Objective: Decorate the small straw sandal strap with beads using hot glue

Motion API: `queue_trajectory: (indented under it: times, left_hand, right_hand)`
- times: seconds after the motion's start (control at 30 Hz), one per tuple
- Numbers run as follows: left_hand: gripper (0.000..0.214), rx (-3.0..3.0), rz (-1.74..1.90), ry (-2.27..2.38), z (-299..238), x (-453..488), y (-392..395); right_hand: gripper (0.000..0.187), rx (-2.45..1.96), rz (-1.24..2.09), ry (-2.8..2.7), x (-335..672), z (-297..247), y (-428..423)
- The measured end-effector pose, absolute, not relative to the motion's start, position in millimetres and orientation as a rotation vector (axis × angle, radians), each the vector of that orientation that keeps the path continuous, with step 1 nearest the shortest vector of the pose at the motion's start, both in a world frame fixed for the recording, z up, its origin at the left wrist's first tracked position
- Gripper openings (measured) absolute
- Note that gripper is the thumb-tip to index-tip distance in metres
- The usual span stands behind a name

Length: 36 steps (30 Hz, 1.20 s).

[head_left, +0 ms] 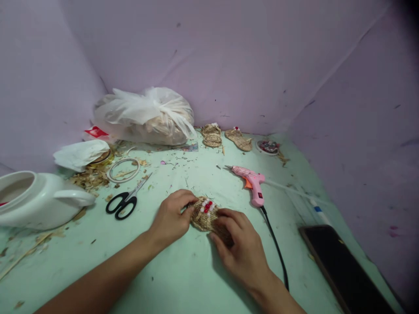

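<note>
A small woven straw slipper (203, 221) lies at the near middle of the table, with red and white beads (207, 206) on its strap. My left hand (173, 218) pinches its left edge between thumb and fingers. Around its right end curls my right hand (240, 244), thumb below and fingers above, hiding part of the sole. Beyond the hands, to the right, a pink glue gun (250, 181) rests on its side with a clear glue stick in its back. Black-handled scissors (126, 200) lie to the left of my left hand.
At the back wall stand another woven slipper (212, 136), a beaded slipper (240, 139), a dish of beads (268, 147) and a tied plastic bag (147, 115). A white teapot (49, 200) and a tape ring (123, 170) are at left. A phone (343, 270) and the gun's black cord (276, 248) lie at right.
</note>
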State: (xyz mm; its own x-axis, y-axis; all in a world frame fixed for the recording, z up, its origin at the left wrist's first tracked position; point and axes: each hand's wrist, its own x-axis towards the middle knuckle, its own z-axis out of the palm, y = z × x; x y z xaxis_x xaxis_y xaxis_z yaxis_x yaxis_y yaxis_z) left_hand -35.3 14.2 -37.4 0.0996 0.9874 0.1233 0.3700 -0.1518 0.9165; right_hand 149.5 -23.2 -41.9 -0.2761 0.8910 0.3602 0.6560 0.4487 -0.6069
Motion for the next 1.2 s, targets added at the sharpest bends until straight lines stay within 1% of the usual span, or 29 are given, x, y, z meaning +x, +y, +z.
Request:
queue_trajectory:
  times: [0.07, 0.17, 0.23, 0.3, 0.37, 0.43, 0.5, 0.53, 0.57, 0.67, 0.73, 0.8, 0.93, 1.1, 1.2]
  left_hand:
    - [0.015, 1.531, 1.085, 1.301, -32.2, -33.2, 16.5]
    - [0.029, 1.385, 1.159, 1.238, -24.7, -27.9, 24.2]
    - [0.032, 1.275, 1.248, 1.270, -22.4, -25.0, 28.1]
    - [0.025, 1.159, 1.320, 1.372, -22.6, -23.9, 25.9]
    - [0.018, 1.050, 1.292, 1.464, -23.9, -23.8, 15.2]
    - [0.016, 0.969, 1.157, 1.493, -23.9, -23.1, -2.7]
    - [0.021, 0.913, 0.994, 1.476, -21.6, -20.8, -22.3]
    - [0.024, 0.893, 0.933, 1.468, -19.8, -19.2, -30.9]
    - [0.026, 0.880, 0.891, 1.460, -17.7, -17.6, -37.8]
    - [0.029, 0.879, 0.845, 1.434, -13.6, -14.2, -47.2]
    - [0.030, 0.908, 0.859, 1.417, -13.8, -13.5, -46.9]
    - [0.031, 0.946, 0.885, 1.404, -16.0, -13.5, -45.6]
    - [0.035, 0.998, 0.912, 1.395, -20.9, -13.5, -46.0]
    - [0.037, 0.994, 0.888, 1.395, -23.1, -13.5, -46.3]
    - [0.035, 0.968, 0.884, 1.398, -24.0, -13.0, -43.8]
  right_hand:
    - [0.024, -1.359, 0.633, -1.818, 150.2, -39.3, -25.2]
    - [0.028, -1.389, 1.000, -1.405, 155.6, -33.2, -24.9]
    - [0.032, -1.401, 1.106, -1.226, 164.9, -28.7, -21.2]
    - [0.032, -1.461, 1.072, -1.252, 177.7, -23.4, -16.6]
    - [0.025, -1.521, 1.053, -1.396, 188.9, -16.2, -14.9]
    - [0.016, -1.504, 1.137, -1.594, 193.2, -7.4, -19.5]
    - [0.017, -1.396, 1.238, -1.868, 188.6, -0.2, -31.1]
    - [0.019, -1.328, 1.232, -2.035, 183.7, 1.3, -38.6]
    - [0.022, -1.281, 1.143, -2.167, 177.5, 1.1, -46.4]
    - [0.045, -1.319, 0.677, -2.360, 157.9, -8.8, -65.6]
    - [0.053, -1.315, 0.461, -2.441, 147.4, -17.5, -70.7]
    - [0.058, -1.251, 0.354, -2.546, 140.1, -23.5, -69.4]
    - [0.069, -1.298, 0.294, -2.654, 132.3, -29.7, -59.0]
    - [0.069, -1.366, 0.358, -2.595, 127.4, -36.9, -49.2]
    - [0.069, -1.358, 0.340, -2.568, 125.6, -37.7, -42.8]
